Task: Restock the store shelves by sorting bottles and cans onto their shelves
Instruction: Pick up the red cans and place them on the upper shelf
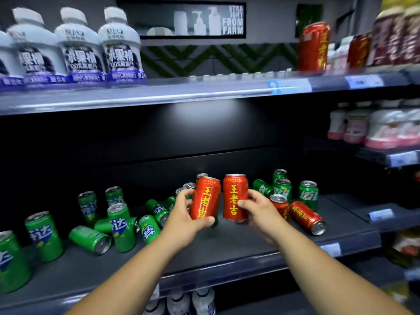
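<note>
Above the dark shelf, the left hand and the right hand each curl fingers around a red can: the left red can and the right red can.

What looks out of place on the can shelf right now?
The middle shelf is a jumble. Several green cans lie on their sides among upright ones, and a red can lies tipped over at the right, next to upright green ones.

Two red cans, held side by side
</note>
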